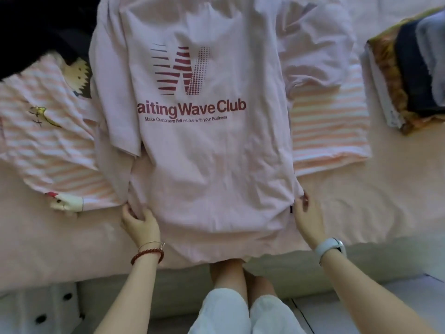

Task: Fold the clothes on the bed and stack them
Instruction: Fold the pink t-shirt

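- Two bare hands are working at the near edge of a bed covered with a pale pink sheet (361, 208).
- A pale pink cotton T-shirt (204, 165), printed in dark red with a striped "W" logo and the words "Wave Club", is lying spread lengthwise across the middle of the bed, its hem hanging just over the near edge.
- The left hand (139, 222), wearing a dark red bead bracelet (147, 253) at the wrist, is gripping the T-shirt's left side edge near the hem, fingers curled round the cloth.
- The right hand (307, 213), wearing a white wristband (330, 247), is lying against the T-shirt's right side edge near the hem; its fingertips are partly hidden by the cloth, so whether it is pinching the fabric cannot be told.
- The T-shirt's left sleeve is lying folded inward over the body.
- A pink-and-white striped garment with cartoon prints (48, 141) is lying under the T-shirt, showing on both sides of it.
- A black garment (36, 27) is lying at the far left corner.
- A stack of folded clothes (409, 75) is sitting on the bed at the far right, well apart from the T-shirt.
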`<state>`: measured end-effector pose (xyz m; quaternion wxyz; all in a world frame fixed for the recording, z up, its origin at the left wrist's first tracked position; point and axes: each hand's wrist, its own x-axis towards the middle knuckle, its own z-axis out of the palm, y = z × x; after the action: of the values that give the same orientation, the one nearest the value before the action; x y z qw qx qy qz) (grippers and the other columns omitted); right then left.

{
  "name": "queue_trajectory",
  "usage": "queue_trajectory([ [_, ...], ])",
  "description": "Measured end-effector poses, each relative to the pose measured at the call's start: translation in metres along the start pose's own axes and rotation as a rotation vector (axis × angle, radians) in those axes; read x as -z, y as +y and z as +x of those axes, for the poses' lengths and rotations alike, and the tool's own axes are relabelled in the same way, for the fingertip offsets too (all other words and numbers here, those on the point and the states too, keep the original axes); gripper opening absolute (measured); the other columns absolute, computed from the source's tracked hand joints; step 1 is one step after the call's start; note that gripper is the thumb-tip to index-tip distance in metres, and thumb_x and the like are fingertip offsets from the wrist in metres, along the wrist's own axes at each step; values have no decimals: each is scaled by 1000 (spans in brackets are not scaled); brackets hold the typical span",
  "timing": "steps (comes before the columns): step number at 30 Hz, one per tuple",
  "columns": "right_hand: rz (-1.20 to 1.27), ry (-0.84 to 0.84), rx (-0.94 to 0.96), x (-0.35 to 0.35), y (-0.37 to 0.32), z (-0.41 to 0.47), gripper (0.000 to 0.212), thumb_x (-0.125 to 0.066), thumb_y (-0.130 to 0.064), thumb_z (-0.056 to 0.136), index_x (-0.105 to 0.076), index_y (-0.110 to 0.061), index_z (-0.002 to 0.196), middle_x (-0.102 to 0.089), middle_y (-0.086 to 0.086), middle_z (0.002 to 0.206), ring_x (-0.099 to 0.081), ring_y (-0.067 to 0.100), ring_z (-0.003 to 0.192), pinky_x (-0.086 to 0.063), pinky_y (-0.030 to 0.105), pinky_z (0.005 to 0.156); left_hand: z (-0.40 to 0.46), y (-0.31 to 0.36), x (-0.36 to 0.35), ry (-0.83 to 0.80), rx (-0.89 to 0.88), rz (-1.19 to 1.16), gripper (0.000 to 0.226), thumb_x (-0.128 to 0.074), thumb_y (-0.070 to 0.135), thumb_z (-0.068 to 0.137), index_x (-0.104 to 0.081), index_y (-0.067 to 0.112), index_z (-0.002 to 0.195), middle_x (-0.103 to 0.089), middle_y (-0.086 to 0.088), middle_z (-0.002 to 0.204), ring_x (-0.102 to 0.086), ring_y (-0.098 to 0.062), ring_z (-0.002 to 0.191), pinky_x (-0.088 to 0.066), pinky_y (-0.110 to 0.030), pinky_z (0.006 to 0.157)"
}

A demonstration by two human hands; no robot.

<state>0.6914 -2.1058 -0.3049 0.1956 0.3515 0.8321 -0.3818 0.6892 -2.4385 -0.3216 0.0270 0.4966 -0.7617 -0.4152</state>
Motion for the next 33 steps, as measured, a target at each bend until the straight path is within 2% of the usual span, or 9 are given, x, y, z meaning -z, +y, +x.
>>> queue_trajectory([
  [4,161,-63,-50,-6,7,-2,16,-49,-22,89,-52,-9,98,-59,11,94,-54,22,82,-46,35,70,6,-7,9,-214,234,-296,54,-63,5,84,-41,6,133,-54,-10,128,-54,-21,113,-45,-34,97],
  [7,197,-136,-57,-2,10,-9,20,-57,-26,88,-56,-7,96,-58,5,82,-53,15,71,-43,26,60,2,-2,18,-407,384,-485,32,-62,6,85,-58,5,117,-67,-7,110,-64,-20,97,-56,-27,71],
  [11,239,-42,-29,15,16,-23,24,-48,-23,93,-54,0,95,-55,9,81,-51,22,75,-41,32,65,-16,15,36,-539,316,-564,17,-60,7,84,-66,10,100,-73,1,93,-70,-14,85,-56,-25,66],
  [16,200,65,55,40,14,-42,27,-39,-28,97,-46,-3,91,-49,8,77,-46,24,71,-37,35,63,-39,31,57,-455,194,-663,19,-55,4,87,-64,15,99,-73,5,91,-68,-11,86,-56,-22,73],
  [20,133,-21,83,47,4,-53,23,-51,-32,92,-47,-11,102,-54,6,87,-52,25,77,-42,35,66,-48,28,64,-389,-23,-190,41,-62,16,87,-49,6,125,-58,-3,120,-55,-18,109,-43,-32,97],
  [22,40,-161,38,48,4,-56,19,-57,-25,87,-51,-10,97,-55,5,81,-53,22,68,-41,28,54,-50,20,69,-329,-77,-4,57,-65,27,85,-39,8,131,-50,2,120,-48,-15,109,-37,-30,95],
  [26,-104,-241,-31,51,16,-61,13,-56,-7,83,-52,-9,70,-50,5,58,-46,22,55,-35,26,45,-55,-1,86,-345,81,32,36,-57,39,88,-49,16,114,-53,0,108,-49,-19,101,-39,-33,87],
  [30,-159,-16,6,48,32,-70,18,-41,-12,93,-51,0,100,-53,11,74,-48,29,67,-33,33,56,-58,-12,103,-237,346,-266,17,-61,24,88,-59,7,86,-61,-7,84,-56,-24,87,-45,-36,82],
  [33,-178,219,25,50,36,-78,20,-32,-16,96,-45,-4,106,-56,20,91,-49,36,76,-33,37,66,-64,-15,110,-206,219,-159,11,-63,16,86,-60,5,87,-66,-1,74,-59,-23,79,-43,-32,78],
])
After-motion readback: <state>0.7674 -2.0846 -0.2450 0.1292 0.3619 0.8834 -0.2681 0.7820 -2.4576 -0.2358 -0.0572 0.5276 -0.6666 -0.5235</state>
